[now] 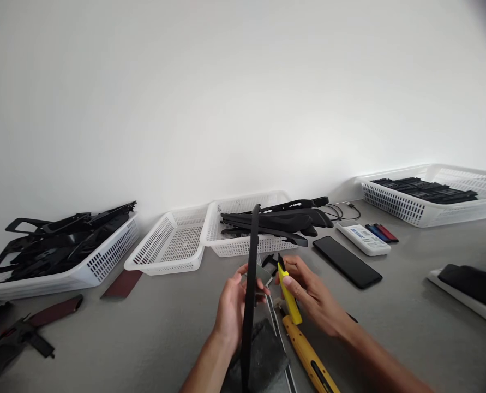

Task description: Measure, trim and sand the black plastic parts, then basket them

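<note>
My left hand [231, 305] is closed around a long, narrow black plastic trim strip [250, 289], which stands almost upright in front of me. In my right hand [308, 292] is a yellow utility knife [289, 295] with a dark tip pointing away from me, close to the strip's right side. Its blade is too small to make out. Behind the strip, partly covered, lies a caliper [276, 322] with a long metal bar. A dark grey cloth [265, 355] is under the strip's lower end. A second, yellow-orange handled tool [310, 355] rests right of the cloth.
White baskets line the wall: one with black parts [103, 267], a bare one [161, 267], one with black trim pieces [243, 250], another at right [426, 218]. A phone [347, 262], a white box [363, 238], dark red sandpaper [122, 284] and a hot-glue-gun-like tool [11, 344] lie around.
</note>
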